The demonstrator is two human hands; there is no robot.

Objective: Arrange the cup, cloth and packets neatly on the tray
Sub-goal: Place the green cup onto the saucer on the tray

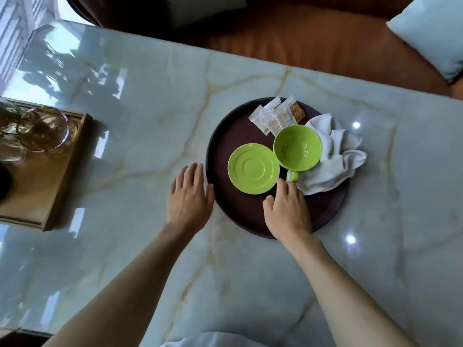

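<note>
- A green cup (297, 147) is seen upright and empty on the round dark tray (225, 136), to the right of the tray's middle, with its small handle (293, 176) turned toward the person.
- A green saucer (253, 168) is laid flat just to the left of the cup, the two rims touching or nearly so.
- A crumpled white cloth (333, 156) is bunched against the cup's right side and is spread over the tray's right rim onto the tabletop (150, 96).
- Several small packets (275, 115) are fanned in a loose overlapping pile at the far edge of the tray, just behind the cup.
- The right hand (288, 211) is held over the near part of the tray, its fingers loosely curled and its fingertips close beside the cup's handle and the saucer's near rim; whether the handle is actually touched cannot be told, and nothing is seen gripped.
- The left hand (189, 199) is laid flat and open on the tabletop, fingers spread, with its thumb side against the tray's left rim; nothing is held by it.
- The cup is thus placed just beyond the right hand and well to the right of the left hand.
- A wooden tray (50, 186) with glassware (37, 131) is set apart at the left edge of the tabletop.
- A pale cushion (431, 33) on a brown seat is seen beyond the far edge.
</note>
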